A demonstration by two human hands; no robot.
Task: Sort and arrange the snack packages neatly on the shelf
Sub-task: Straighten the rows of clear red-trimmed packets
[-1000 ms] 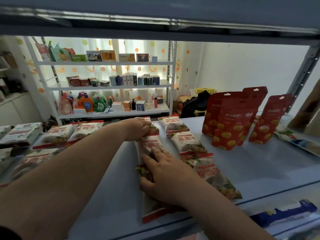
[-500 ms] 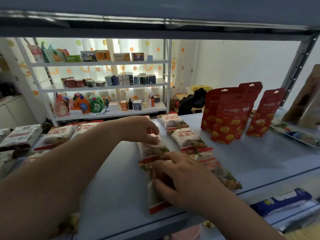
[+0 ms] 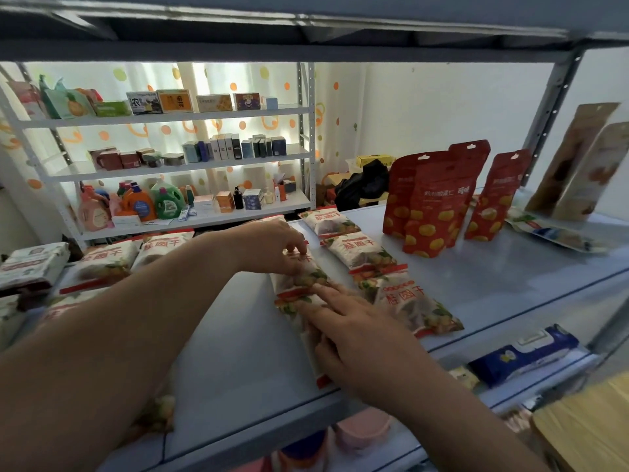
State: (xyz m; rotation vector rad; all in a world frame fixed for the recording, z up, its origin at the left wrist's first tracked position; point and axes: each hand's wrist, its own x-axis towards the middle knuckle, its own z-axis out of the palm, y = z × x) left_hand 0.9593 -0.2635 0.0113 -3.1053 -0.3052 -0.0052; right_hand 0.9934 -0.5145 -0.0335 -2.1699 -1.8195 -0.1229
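Observation:
White dried-longan snack packs with red lettering lie in rows on the grey shelf (image 3: 510,287). My left hand (image 3: 272,247) has its fingers curled, pinching the far pack (image 3: 299,274) of the middle row. My right hand (image 3: 354,335) lies flat on the near pack (image 3: 289,306) of that row, its fingers straight, pressing it down. A second row of three packs (image 3: 360,253) runs to the right of my hands. More of the same packs (image 3: 105,260) lie at the left.
Three red stand-up pouches (image 3: 439,206) stand at the back right, with brown pouches (image 3: 578,165) leaning at the far right beside a flat pack (image 3: 558,233). A blue wipes pack (image 3: 524,352) lies on the shelf below. A white rack with boxes and bottles (image 3: 170,165) stands behind.
The middle row of packs has slid back from the shelf's front edge. My left hand has curled its fingers onto the far pack. My right hand stays flat on the near pack.

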